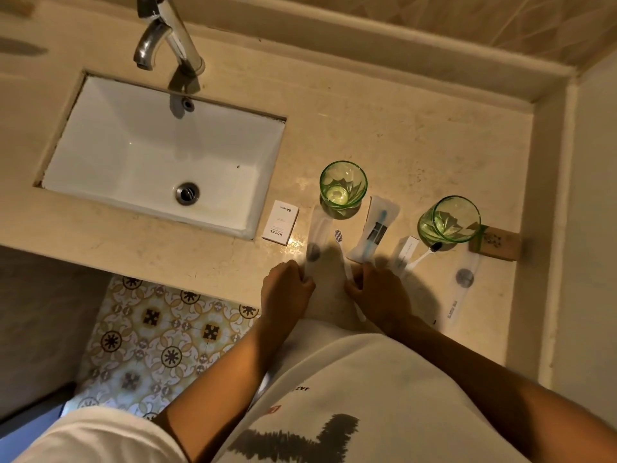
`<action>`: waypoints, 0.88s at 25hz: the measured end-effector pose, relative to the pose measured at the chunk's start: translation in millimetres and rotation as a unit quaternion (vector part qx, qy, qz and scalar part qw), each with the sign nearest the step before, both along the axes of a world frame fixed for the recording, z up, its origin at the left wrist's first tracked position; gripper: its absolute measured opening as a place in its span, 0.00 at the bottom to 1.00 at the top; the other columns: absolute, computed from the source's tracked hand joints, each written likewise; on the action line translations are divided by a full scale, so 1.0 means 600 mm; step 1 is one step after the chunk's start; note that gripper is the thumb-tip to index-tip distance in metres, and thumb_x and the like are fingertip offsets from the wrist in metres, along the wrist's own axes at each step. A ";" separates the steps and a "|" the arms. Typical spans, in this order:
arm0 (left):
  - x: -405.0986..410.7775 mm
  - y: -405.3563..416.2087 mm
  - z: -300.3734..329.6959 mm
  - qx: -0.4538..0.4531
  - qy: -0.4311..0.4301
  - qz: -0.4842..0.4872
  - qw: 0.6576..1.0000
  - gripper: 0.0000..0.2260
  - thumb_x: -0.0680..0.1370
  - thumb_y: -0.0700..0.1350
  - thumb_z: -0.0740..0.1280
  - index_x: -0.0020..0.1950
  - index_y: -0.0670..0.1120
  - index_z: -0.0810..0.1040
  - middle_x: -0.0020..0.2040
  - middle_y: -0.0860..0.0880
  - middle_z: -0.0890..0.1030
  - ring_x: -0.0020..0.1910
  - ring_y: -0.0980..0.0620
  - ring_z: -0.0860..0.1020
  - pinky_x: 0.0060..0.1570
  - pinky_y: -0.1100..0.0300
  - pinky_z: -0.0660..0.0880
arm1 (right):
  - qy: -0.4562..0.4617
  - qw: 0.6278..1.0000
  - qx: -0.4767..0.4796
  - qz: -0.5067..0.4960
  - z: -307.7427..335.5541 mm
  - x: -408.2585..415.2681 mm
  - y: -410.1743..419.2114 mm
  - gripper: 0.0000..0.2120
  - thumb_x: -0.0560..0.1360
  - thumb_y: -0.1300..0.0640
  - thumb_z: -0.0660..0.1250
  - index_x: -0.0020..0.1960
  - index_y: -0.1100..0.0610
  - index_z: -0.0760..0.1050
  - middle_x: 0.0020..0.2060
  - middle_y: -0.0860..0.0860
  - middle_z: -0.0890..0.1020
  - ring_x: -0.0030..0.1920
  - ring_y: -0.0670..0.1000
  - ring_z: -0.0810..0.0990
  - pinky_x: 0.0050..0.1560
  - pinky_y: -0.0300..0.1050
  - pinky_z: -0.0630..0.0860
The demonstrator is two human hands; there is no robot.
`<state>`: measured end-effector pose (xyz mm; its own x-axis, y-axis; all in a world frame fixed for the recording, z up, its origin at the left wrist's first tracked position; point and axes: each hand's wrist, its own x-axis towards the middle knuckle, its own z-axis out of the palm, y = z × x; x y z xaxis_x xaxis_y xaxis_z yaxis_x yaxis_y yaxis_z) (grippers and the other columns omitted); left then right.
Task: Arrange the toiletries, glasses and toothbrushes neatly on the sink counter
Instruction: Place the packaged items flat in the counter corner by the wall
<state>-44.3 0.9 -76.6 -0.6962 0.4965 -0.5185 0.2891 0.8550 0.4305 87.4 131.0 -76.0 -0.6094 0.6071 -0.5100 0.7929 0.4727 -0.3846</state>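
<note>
Two hands at tabletop's near edge. Left hand (pixel 287 289) pinches end of clear wrapper (pixel 315 242); right hand (pixel 379 295) grips bare toothbrush (pixel 344 259), bristles pointing far. Judgement: lay both parallel, square to near edge, evenly spaced. Beyond: wrapped toothbrush (pixel 374 228), hotel box (pixel 280 222), two green glasses (pixel 343 185) (pixel 449 220) upright; avoid knocking them.

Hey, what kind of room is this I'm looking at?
Most likely a hotel bathroom. A white sink with a chrome faucet is set into the counter, and a small box printed HOTEL lies beside wrapped toothbrushes and green glasses.
</note>
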 end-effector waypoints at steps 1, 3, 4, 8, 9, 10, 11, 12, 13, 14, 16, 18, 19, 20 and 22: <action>-0.004 0.001 -0.002 -0.002 -0.015 0.010 1.000 0.07 0.74 0.46 0.70 0.43 0.43 0.80 0.40 0.46 0.82 0.38 0.46 0.78 0.38 0.58 0.70 | 0.001 1.000 -0.004 -0.004 0.002 -0.001 0.001 0.14 0.79 0.43 0.65 0.51 0.55 0.76 0.38 0.47 0.77 0.41 0.52 0.82 0.43 0.46 0.78; -0.011 -0.001 -0.003 -0.001 -0.048 0.022 0.999 0.06 0.74 0.46 0.71 0.43 0.43 0.81 0.40 0.46 0.83 0.39 0.45 0.79 0.40 0.56 0.74 | 0.009 1.000 0.001 -0.008 0.005 -0.006 0.001 0.16 0.79 0.42 0.65 0.52 0.56 0.77 0.40 0.48 0.79 0.40 0.50 0.80 0.43 0.46 0.79; -0.013 -0.003 -0.002 0.006 -0.062 0.020 0.998 0.06 0.74 0.45 0.72 0.43 0.42 0.82 0.40 0.46 0.83 0.39 0.45 0.80 0.41 0.54 0.76 | 0.018 1.000 0.009 -0.010 0.008 -0.010 0.002 0.17 0.80 0.42 0.64 0.52 0.56 0.77 0.40 0.49 0.79 0.39 0.49 0.79 0.43 0.46 0.79; -0.022 -0.015 0.010 0.058 -0.118 0.017 0.991 0.06 0.76 0.44 0.72 0.45 0.41 0.83 0.41 0.44 0.83 0.39 0.45 0.80 0.45 0.49 0.79 | 0.057 0.998 -0.038 0.005 0.021 -0.037 -0.005 0.16 0.81 0.44 0.63 0.51 0.57 0.78 0.40 0.49 0.79 0.36 0.48 0.77 0.41 0.43 0.77; -0.026 -0.017 0.018 0.074 -0.148 0.043 0.985 0.06 0.76 0.43 0.73 0.46 0.41 0.83 0.41 0.43 0.83 0.39 0.46 0.80 0.45 0.48 0.79 | 0.062 0.995 -0.076 0.011 0.023 -0.045 -0.005 0.16 0.81 0.44 0.62 0.50 0.57 0.79 0.40 0.51 0.81 0.37 0.49 0.78 0.42 0.45 0.79; -0.029 -0.020 0.026 0.093 -0.186 0.078 0.975 0.05 0.76 0.42 0.74 0.46 0.40 0.83 0.41 0.43 0.83 0.39 0.46 0.80 0.44 0.48 0.80 | 0.060 0.992 -0.112 0.018 0.025 -0.055 -0.006 0.17 0.81 0.44 0.62 0.49 0.57 0.79 0.40 0.52 0.82 0.37 0.50 0.80 0.43 0.48 0.81; -0.032 -0.023 0.037 0.116 -0.223 0.113 0.961 0.05 0.75 0.40 0.75 0.46 0.38 0.82 0.40 0.42 0.83 0.38 0.45 0.81 0.43 0.47 0.81 | 0.056 0.987 -0.146 0.022 0.028 -0.064 -0.007 0.17 0.81 0.43 0.62 0.47 0.55 0.79 0.39 0.52 0.83 0.38 0.51 0.81 0.45 0.50 0.82; -0.033 -0.027 0.046 0.136 -0.252 0.139 0.948 0.06 0.75 0.38 0.75 0.46 0.37 0.82 0.39 0.41 0.83 0.38 0.44 0.82 0.42 0.46 0.82 | 0.055 0.982 -0.180 0.018 0.032 -0.072 -0.008 0.17 0.80 0.42 0.62 0.44 0.54 0.78 0.37 0.51 0.83 0.37 0.50 0.81 0.45 0.49 0.81; -0.034 -0.031 0.055 0.155 -0.269 0.153 0.938 0.06 0.74 0.37 0.76 0.46 0.35 0.81 0.40 0.38 0.84 0.38 0.42 0.82 0.42 0.44 0.82 | 0.061 0.974 -0.217 0.002 0.035 -0.081 -0.008 0.17 0.80 0.42 0.63 0.43 0.55 0.78 0.34 0.49 0.82 0.34 0.49 0.80 0.42 0.46 0.79; -0.034 -0.035 0.061 0.172 -0.275 0.160 0.932 0.07 0.74 0.36 0.76 0.46 0.35 0.80 0.41 0.35 0.84 0.39 0.39 0.83 0.43 0.40 0.82 | 0.074 0.963 -0.257 -0.021 0.042 -0.090 -0.009 0.17 0.80 0.44 0.64 0.43 0.57 0.79 0.32 0.49 0.80 0.32 0.47 0.79 0.39 0.42 0.77; -0.034 -0.039 0.075 0.203 -0.281 0.176 0.921 0.08 0.72 0.34 0.76 0.44 0.38 0.78 0.45 0.29 0.82 0.45 0.31 0.83 0.45 0.34 0.81 | 0.117 0.933 -0.333 -0.066 0.055 -0.107 -0.007 0.13 0.80 0.51 0.68 0.44 0.61 0.79 0.32 0.51 0.78 0.32 0.47 0.77 0.37 0.40 0.74; -0.033 -0.036 0.088 0.221 -0.288 0.200 0.910 0.11 0.72 0.33 0.77 0.43 0.43 0.75 0.46 0.31 0.83 0.48 0.29 0.82 0.49 0.35 0.81 | 0.152 0.922 -0.351 -0.064 0.066 -0.115 0.000 0.09 0.79 0.54 0.69 0.45 0.59 0.80 0.34 0.53 0.80 0.35 0.49 0.78 0.40 0.44 0.76; -0.034 -0.031 0.097 0.227 -0.288 0.209 0.906 0.12 0.72 0.33 0.76 0.44 0.43 0.75 0.46 0.33 0.83 0.47 0.32 0.83 0.49 0.38 0.82 | 0.160 0.925 -0.341 -0.048 0.075 -0.118 0.005 0.09 0.78 0.53 0.69 0.46 0.59 0.80 0.36 0.53 0.81 0.37 0.49 0.79 0.41 0.44 0.76; -0.034 -0.023 0.106 0.237 -0.293 0.218 0.900 0.11 0.72 0.33 0.76 0.46 0.43 0.75 0.45 0.36 0.84 0.46 0.34 0.83 0.49 0.42 0.82 | 0.163 0.931 -0.326 -0.027 0.084 -0.119 0.012 0.09 0.78 0.52 0.69 0.47 0.58 0.81 0.36 0.52 0.81 0.36 0.47 0.79 0.41 0.42 0.76; -0.036 -0.001 0.125 0.261 -0.319 0.220 0.884 0.10 0.73 0.33 0.74 0.51 0.42 0.77 0.46 0.40 0.87 0.49 0.38 0.85 0.50 0.44 0.82 | 0.181 0.937 -0.299 0.001 0.112 -0.122 0.033 0.10 0.79 0.50 0.68 0.42 0.55 0.79 0.32 0.48 0.79 0.31 0.42 0.76 0.36 0.35 0.73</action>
<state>-65.6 0.5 -1.6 -0.5290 0.5384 -0.6559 -0.4659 0.4618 0.7548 14.5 150.6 -9.0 -0.8086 0.2787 -0.5181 0.5588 0.0884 -0.8246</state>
